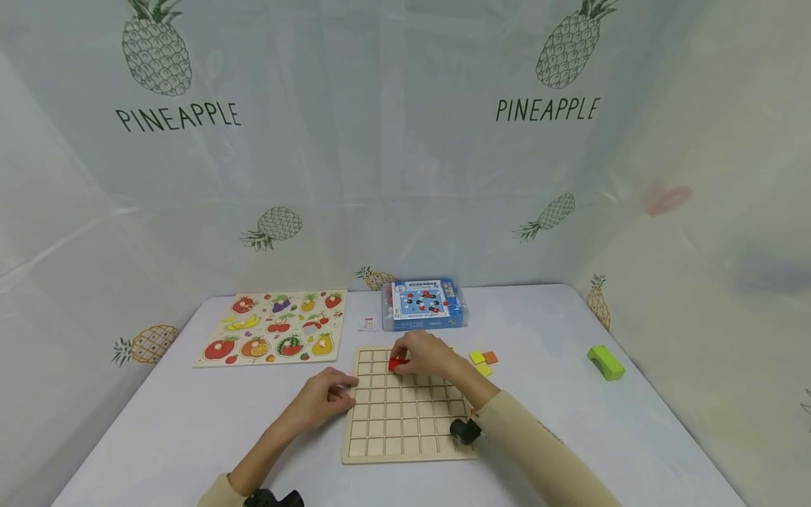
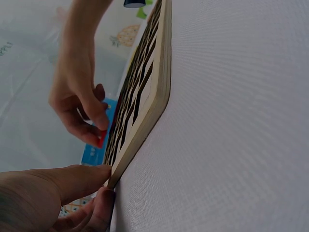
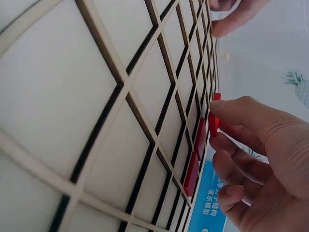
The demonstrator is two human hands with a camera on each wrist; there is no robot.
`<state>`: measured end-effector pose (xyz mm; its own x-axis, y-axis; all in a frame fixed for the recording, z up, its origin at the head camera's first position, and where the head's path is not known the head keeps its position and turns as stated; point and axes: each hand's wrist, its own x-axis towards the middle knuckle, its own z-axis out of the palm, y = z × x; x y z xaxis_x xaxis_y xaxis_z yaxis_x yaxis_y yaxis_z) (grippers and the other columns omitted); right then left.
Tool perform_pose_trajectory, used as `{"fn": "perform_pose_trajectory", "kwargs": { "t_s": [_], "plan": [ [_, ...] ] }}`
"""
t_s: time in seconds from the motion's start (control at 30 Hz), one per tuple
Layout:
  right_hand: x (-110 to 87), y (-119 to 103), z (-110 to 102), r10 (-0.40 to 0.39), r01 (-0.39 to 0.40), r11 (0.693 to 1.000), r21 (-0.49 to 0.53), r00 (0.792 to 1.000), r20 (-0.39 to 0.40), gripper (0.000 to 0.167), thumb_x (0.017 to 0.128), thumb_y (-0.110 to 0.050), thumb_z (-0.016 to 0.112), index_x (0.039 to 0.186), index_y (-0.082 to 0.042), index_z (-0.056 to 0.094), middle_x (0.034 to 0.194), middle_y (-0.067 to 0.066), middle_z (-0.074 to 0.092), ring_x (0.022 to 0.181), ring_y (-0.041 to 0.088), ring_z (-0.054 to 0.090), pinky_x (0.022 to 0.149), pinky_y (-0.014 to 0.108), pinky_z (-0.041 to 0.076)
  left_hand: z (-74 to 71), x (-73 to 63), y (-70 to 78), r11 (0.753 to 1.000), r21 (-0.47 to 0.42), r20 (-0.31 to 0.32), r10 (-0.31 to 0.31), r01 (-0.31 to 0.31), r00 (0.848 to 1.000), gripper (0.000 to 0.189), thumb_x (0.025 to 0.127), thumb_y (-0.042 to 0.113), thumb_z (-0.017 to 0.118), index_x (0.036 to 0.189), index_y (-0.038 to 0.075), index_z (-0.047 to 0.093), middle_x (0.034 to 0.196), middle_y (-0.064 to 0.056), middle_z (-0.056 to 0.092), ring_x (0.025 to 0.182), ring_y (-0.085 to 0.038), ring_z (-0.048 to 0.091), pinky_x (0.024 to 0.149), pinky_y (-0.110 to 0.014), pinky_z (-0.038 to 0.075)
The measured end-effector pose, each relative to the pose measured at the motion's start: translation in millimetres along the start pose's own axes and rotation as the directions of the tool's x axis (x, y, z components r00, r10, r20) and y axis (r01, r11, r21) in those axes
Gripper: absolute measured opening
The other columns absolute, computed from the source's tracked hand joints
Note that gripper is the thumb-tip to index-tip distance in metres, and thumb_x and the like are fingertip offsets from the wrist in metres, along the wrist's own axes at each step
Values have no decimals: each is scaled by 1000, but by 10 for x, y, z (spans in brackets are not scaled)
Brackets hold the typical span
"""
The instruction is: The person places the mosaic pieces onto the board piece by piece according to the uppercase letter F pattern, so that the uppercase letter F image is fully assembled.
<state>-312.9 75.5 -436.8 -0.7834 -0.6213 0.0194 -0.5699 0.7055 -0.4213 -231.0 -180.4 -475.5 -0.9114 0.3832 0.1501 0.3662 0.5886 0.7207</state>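
A wooden grid board (image 1: 376, 427) lies flat in front of me. Above its far part, my right hand (image 1: 426, 354) pinches a small red square tile (image 3: 215, 116) between thumb and fingers, tilted over the cells. In the right wrist view, two more red tiles (image 3: 191, 175) sit in neighbouring cells near the far edge. My left hand (image 1: 322, 400) is at the board's left side, with the tips of thumb and forefinger touching the edge. From the left wrist, the thumb (image 2: 82, 180) shows against the board's rim. The right hand and forearm hide part of the grid.
Left of the board lies a fruit puzzle board (image 1: 269, 329). A blue-labelled plastic case (image 1: 423, 304) stands behind the grid, beside a small white card (image 1: 367, 324). Several yellow and orange tiles (image 1: 483, 369) lie to the right. Farther right is a green arched block (image 1: 606, 362).
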Motion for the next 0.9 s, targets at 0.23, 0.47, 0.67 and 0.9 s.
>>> {"fn": "perform_pose_trajectory", "kwargs": {
  "t_s": [0.23, 0.47, 0.67, 0.9],
  "plan": [
    [22, 19, 38, 24, -24, 1000, 11, 1000, -4, 19, 83, -24, 79, 99, -16, 74, 87, -6, 69, 76, 5, 56, 67, 21, 47, 8, 7, 4, 1000, -1, 0, -11, 11, 1000, 32, 85, 12, 75, 115, 2, 70, 103, -10, 62, 78, -5, 59, 67, -17, 50],
    [22, -4, 43, 22, -22, 1000, 23, 1000, 1, 18, 84, -23, 78, 100, -16, 74, 87, -7, 69, 76, 6, 56, 68, 21, 47, 20, 11, -15, 1000, -4, -5, -16, 16, 1000, 33, 85, 13, 75, 116, 2, 70, 103, -9, 61, 78, -4, 59, 67, -17, 50],
    [33, 4, 73, 12, -12, 1000, 18, 1000, -1, 19, 83, -23, 78, 99, -16, 74, 87, -7, 68, 76, 5, 55, 68, 21, 47, 19, 7, -1, 1000, 4, -8, -14, 14, 1000, 33, 85, 12, 75, 116, 2, 70, 102, -9, 61, 77, -3, 59, 67, -17, 50],
    [29, -8, 67, 26, -26, 999, 18, 1000, 2, 19, 83, -23, 78, 100, -16, 75, 87, -6, 69, 76, 6, 56, 69, 21, 48, 15, 3, 5, 1000, -1, -8, -15, 15, 1000, 33, 85, 13, 75, 116, 2, 70, 103, -9, 61, 77, -3, 59, 67, -17, 50]
  ]
}}
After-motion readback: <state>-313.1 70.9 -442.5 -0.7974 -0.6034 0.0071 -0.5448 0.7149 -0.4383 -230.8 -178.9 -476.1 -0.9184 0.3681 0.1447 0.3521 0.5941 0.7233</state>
